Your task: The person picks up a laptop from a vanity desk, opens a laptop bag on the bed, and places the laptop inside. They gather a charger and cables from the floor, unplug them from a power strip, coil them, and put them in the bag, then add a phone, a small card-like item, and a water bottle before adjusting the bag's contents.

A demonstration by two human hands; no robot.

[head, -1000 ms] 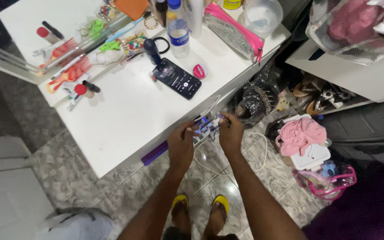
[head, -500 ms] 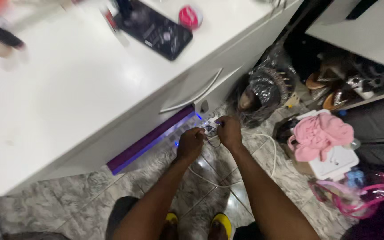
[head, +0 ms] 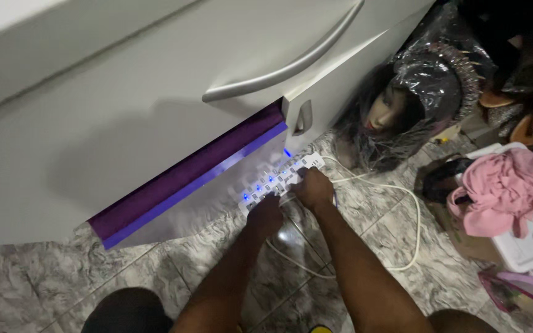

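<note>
Resting under both hands' fingers [head: 303, 174], the power strip [head: 282, 179] touches them.

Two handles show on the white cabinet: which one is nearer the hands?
The small handle on the narrow front by the corner, just above the lit power strip both hands touch. The long curved handle sits higher on the drawer front.

The scene was dim, the upper right of the frame nearly black; small blue lamps on the power strip [head: 282, 179] glowed at centre; a broad soft shadow lay across the white drawer front [head: 155, 111]; glare spotted the marble floor [head: 291, 237]; edges were slightly soft.
</note>
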